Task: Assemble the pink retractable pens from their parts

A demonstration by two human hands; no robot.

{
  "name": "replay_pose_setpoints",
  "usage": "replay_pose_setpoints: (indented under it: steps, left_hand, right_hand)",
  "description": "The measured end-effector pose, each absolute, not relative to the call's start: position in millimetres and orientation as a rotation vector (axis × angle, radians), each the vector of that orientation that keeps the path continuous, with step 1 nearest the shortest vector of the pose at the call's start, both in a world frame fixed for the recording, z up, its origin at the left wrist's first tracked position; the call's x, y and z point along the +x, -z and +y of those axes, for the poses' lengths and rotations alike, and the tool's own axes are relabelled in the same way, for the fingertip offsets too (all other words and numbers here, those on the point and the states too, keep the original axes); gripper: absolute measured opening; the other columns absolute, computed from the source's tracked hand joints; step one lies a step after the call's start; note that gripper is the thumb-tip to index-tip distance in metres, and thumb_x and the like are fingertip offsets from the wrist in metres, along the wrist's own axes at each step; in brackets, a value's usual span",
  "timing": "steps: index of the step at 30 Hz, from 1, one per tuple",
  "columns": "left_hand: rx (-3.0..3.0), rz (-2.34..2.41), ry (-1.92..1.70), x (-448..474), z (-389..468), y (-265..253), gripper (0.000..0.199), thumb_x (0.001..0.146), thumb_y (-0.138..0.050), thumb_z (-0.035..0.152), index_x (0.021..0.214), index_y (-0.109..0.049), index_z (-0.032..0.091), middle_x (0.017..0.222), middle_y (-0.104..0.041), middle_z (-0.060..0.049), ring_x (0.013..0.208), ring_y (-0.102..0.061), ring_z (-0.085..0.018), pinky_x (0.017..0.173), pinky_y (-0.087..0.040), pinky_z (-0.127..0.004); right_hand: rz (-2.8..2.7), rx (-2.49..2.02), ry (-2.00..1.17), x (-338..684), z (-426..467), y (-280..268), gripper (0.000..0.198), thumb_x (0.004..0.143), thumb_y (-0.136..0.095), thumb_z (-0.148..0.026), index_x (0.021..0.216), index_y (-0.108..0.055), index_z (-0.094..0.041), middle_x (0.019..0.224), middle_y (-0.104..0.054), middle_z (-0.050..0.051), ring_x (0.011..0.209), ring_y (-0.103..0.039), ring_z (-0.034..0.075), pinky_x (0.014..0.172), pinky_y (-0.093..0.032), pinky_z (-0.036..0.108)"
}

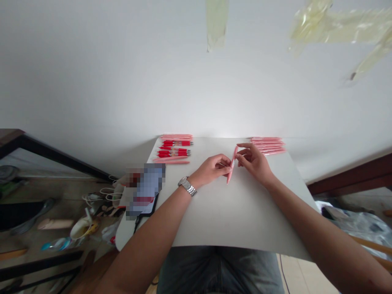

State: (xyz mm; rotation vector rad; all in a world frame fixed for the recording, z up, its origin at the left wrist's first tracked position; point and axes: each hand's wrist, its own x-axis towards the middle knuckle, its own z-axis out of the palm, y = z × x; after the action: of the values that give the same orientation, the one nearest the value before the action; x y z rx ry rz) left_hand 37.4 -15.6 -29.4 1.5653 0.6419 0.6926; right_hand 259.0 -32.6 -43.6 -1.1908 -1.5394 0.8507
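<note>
A pink pen (232,167) is held at a steep slant over the middle of the white table. My left hand (214,166), with a metal watch on its wrist, pinches the pen's lower part between thumb and fingers. At the upper end, my right hand (251,160) has its index finger on the tip and its thumb close to the barrel. To the right lies a row of pink pens (268,145). On the left are red pens (176,153) with more pink pens (177,136) behind them and others in front.
A phone (147,192), partly blurred out, lies at the left of the white table (232,222) with a cable. The wall (190,81) with tape strips rises directly behind. A bucket-like container (81,228) and a bottle (58,244) are on the floor at left.
</note>
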Motion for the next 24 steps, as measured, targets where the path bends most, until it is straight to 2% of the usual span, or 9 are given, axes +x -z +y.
replay_pose_setpoints:
  steps: [15, 24]
  left_hand:
    - [1.567, 0.639, -0.697, 37.4, -15.7, 31.4, 0.029, 0.089, -0.073, 0.04, 0.1, -0.064, 0.015, 0.098, -0.07, -0.007, 0.088, -0.067, -0.016, 0.083, -0.051, -0.031]
    - [1.549, 0.63, -0.708, 37.9, -16.0, 29.7, 0.029, 0.089, -0.072, 0.039, 0.102, -0.063, 0.015, 0.099, -0.069, -0.007, 0.09, -0.067, -0.017, 0.086, -0.053, -0.033]
  right_hand:
    - [-1.534, -1.161, -0.835, 259.0, -32.6, 42.8, 0.044, 0.092, -0.067, -0.056, 0.122, -0.058, -0.026, 0.09, -0.072, 0.003, 0.068, -0.067, 0.017, 0.065, -0.056, 0.034]
    - [-1.55, -1.166, -0.836, 258.7, -35.3, 42.5, 0.056, 0.093, -0.066, -0.055, 0.139, -0.053, -0.027, 0.095, -0.072, 0.004, 0.069, -0.068, 0.018, 0.067, -0.057, 0.037]
